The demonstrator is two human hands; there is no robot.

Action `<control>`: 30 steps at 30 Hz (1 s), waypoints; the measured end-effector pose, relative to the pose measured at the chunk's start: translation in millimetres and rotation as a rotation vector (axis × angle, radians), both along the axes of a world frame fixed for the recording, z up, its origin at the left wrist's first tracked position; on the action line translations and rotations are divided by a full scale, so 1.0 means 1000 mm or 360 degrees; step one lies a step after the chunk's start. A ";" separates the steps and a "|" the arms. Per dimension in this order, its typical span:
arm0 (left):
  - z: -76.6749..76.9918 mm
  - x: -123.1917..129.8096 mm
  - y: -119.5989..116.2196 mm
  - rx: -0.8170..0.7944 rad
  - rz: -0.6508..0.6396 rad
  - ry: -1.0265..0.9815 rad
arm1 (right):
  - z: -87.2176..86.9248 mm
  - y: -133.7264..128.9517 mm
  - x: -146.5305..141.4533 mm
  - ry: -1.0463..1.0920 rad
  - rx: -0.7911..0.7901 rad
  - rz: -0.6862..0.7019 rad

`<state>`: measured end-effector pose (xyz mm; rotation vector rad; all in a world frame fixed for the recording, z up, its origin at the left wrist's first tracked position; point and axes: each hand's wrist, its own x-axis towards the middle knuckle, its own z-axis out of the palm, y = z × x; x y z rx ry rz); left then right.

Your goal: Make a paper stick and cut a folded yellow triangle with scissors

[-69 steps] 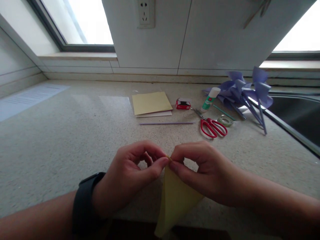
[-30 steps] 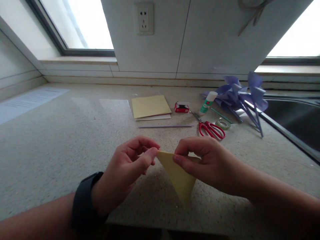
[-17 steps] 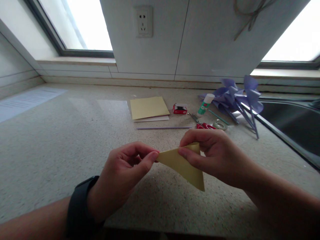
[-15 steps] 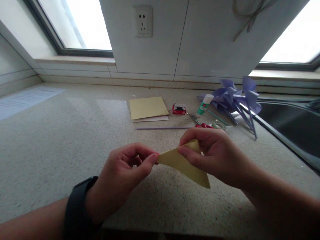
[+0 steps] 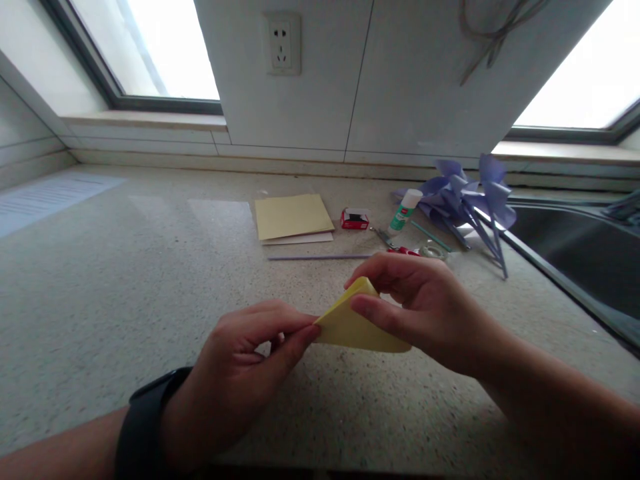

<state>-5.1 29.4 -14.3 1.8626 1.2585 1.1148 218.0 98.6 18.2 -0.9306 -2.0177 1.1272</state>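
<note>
- The left hand (image 5: 245, 367) pinches one pointed end of the folded yellow paper (image 5: 347, 327) between thumb and fingers.
- The right hand (image 5: 430, 310) grips the paper's wider end loosely, thumb on the near face, fingers behind.
- The folded yellow paper is over the near part of the counter (image 5: 110, 300).
- Beyond the hands lie a thin purple stick (image 5: 317, 257), flat yellow sheets (image 5: 294, 217), and a small red box (image 5: 355, 220).
- Red-handled scissors (image 5: 386, 239) lie partly hidden behind the right hand, near a glue stick (image 5: 404, 212).

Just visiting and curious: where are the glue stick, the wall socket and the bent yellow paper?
Glue stick (image 5: 403, 213), head view: green label.
Wall socket (image 5: 281, 45), head view: faceplate middle.
Bent yellow paper (image 5: 349, 328), head view: near side.
</note>
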 end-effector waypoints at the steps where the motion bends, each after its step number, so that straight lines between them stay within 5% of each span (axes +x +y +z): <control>1: -0.001 0.000 0.000 0.0028 0.0013 -0.0003 | 0.000 0.001 0.000 0.0024 -0.0033 0.0012; 18: 0.001 0.002 0.000 -0.0013 0.0159 -0.0003 | 0.008 0.002 0.001 0.0339 -0.0288 0.0098; 25: 0.000 0.001 0.003 -0.0202 0.0292 -0.0203 | 0.006 0.009 0.004 0.0044 -0.0497 0.0290; 30: -0.001 0.001 0.006 -0.0345 0.0315 -0.0296 | 0.002 0.012 0.005 -0.0091 -0.0392 0.0139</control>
